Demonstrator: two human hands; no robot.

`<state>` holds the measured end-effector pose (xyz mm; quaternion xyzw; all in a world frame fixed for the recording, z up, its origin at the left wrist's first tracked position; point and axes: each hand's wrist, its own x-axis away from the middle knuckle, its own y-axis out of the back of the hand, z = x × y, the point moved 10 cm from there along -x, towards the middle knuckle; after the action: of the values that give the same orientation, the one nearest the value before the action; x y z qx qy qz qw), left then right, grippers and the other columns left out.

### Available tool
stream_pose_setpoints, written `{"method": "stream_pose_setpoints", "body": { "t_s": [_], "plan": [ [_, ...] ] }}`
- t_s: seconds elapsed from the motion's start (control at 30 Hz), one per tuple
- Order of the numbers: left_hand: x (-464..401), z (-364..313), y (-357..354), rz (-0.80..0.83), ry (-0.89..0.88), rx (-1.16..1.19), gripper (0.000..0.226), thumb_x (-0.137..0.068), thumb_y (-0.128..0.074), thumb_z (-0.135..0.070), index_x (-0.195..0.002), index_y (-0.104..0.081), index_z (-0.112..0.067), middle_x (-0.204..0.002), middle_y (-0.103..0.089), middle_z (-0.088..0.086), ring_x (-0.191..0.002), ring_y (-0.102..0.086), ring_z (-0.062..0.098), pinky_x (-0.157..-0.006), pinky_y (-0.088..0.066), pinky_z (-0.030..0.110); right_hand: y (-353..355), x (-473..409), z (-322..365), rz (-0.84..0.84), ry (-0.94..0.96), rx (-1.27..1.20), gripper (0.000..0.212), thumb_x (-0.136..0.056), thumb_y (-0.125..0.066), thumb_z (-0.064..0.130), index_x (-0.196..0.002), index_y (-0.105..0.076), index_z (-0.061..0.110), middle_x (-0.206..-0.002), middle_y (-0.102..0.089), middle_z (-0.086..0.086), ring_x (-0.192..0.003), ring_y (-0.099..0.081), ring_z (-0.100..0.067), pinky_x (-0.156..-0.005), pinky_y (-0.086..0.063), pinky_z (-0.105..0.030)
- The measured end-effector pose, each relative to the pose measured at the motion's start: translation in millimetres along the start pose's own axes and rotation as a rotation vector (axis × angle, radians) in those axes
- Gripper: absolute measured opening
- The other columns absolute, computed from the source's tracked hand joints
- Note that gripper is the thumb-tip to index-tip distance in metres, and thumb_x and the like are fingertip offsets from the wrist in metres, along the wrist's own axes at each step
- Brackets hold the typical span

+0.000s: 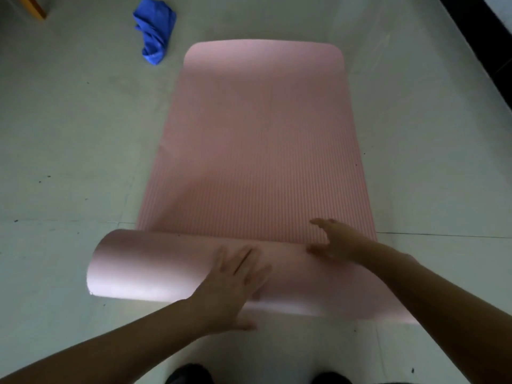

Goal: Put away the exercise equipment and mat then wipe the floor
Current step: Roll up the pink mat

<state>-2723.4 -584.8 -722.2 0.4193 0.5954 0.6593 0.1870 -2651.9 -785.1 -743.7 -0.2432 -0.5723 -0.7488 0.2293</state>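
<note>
A pink ribbed exercise mat point(260, 134) lies flat on the pale floor, running away from me. Its near end is rolled into a thick roll point(155, 270) that lies crosswise in front of me. My left hand point(235, 275) rests flat on top of the roll near its middle, fingers straight. Further right, my right hand point(335, 239) lies on the roll's far side with fingers spread, reaching over onto the flat part. A crumpled blue cloth point(155, 29) lies on the floor beyond the mat's far left corner.
A wooden furniture leg point(36, 6) stands at the top left corner. A dark edge point(482, 40) runs along the right side of the floor. My dark shoes point(191, 374) show at the bottom edge. Bare floor stretches left of the mat.
</note>
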Motion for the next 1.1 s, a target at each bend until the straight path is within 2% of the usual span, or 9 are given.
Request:
{"method": "stream_pose_setpoints", "body": {
  "t_s": [0.13,0.23,0.37,0.47,0.6,0.73,0.83,0.93,1.1],
  "plan": [
    [-36,32,8,0.108,0.045,0.032,0.107,-0.071,-0.055,-0.074,-0.152,-0.003,-0.026,-0.157,-0.017,0.013,-0.144,-0.02,0.032,-0.108,-0.022,0.061,15,14,31,-0.245,0.07,0.034,0.055,-0.095,-0.037,0.042,-0.146,-0.028,0.024,-0.149,-0.035,-0.003,-0.135,-0.035,-0.025,-0.112,-0.023,-0.04],
    [-60,75,42,0.098,0.182,0.123,0.091,-0.084,-0.048,-0.065,-0.152,-0.004,-0.023,-0.159,-0.005,0.009,-0.147,-0.004,0.028,-0.114,-0.013,0.052,25,30,53,-0.381,0.177,0.043,0.073,-0.084,-0.007,0.052,-0.144,-0.034,0.019,-0.15,-0.034,-0.003,-0.138,-0.031,-0.024,-0.116,-0.016,-0.045],
    [-59,120,92,-0.287,0.294,0.142,0.078,-0.091,-0.045,-0.055,-0.152,-0.015,-0.016,-0.153,-0.026,0.015,-0.142,-0.022,0.032,-0.112,-0.022,0.051,36,36,71,-0.465,0.302,0.125,0.067,-0.091,-0.029,0.053,-0.149,-0.024,0.019,-0.156,-0.022,-0.008,-0.145,-0.015,-0.027,-0.117,-0.009,-0.053],
    [-66,113,58,0.009,0.226,0.036,0.099,-0.083,-0.046,-0.068,-0.152,0.007,-0.02,-0.159,0.003,0.012,-0.147,0.002,0.029,-0.115,-0.009,0.056,27,16,69,-0.273,0.262,0.269,0.091,-0.088,-0.051,0.054,-0.151,0.008,0.024,-0.159,0.015,-0.007,-0.145,0.018,-0.026,-0.115,0.004,-0.058],
    [-83,125,42,0.132,0.287,-0.036,0.119,-0.075,-0.056,-0.071,-0.145,0.027,-0.023,-0.156,0.024,0.013,-0.144,0.019,0.031,-0.111,-0.005,0.063,34,-16,66,-0.189,0.218,0.391,0.116,-0.08,-0.063,0.055,-0.144,0.028,0.022,-0.153,0.029,-0.016,-0.141,0.025,-0.034,-0.109,0.003,-0.065],
    [-101,139,46,0.138,0.33,-0.082,0.126,-0.068,-0.06,-0.073,-0.147,0.025,-0.021,-0.158,0.013,0.014,-0.146,0.008,0.032,-0.109,-0.013,0.063,41,-40,63,-0.157,0.15,0.452,0.126,-0.076,-0.066,0.057,-0.135,0.039,0.022,-0.154,0.025,-0.018,-0.143,0.02,-0.036,-0.108,-0.001,-0.067],
    [-107,139,51,0.094,0.309,-0.091,0.12,-0.067,-0.061,-0.068,-0.149,0.014,-0.023,-0.156,-0.007,0.011,-0.143,-0.01,0.03,-0.106,-0.021,0.059,48,-44,63,-0.216,0.153,0.479,0.118,-0.076,-0.066,0.053,-0.147,0.023,0.023,-0.156,0.001,-0.016,-0.144,-0.003,-0.034,-0.109,-0.014,-0.063],
    [-104,138,59,0.002,0.279,-0.066,0.11,-0.067,-0.062,-0.064,-0.149,0.0,-0.026,-0.151,-0.022,0.004,-0.137,-0.023,0.025,-0.103,-0.026,0.054,57,-40,68,-0.316,0.226,0.437,0.103,-0.075,-0.065,0.046,-0.151,0.003,0.026,-0.143,-0.032,-0.01,-0.128,-0.034,-0.03,-0.104,-0.029,-0.048],
    [-81,121,54,0.012,0.228,0.026,0.106,-0.066,-0.062,-0.064,-0.149,-0.007,-0.027,-0.148,-0.029,0.0,-0.132,-0.03,0.022,-0.104,-0.026,0.049,46,-15,74,-0.274,0.29,0.413,0.096,-0.077,-0.062,0.047,-0.15,-0.005,0.025,-0.137,-0.041,-0.008,-0.117,-0.045,-0.029,-0.1,-0.036,-0.041]
  ]
}}
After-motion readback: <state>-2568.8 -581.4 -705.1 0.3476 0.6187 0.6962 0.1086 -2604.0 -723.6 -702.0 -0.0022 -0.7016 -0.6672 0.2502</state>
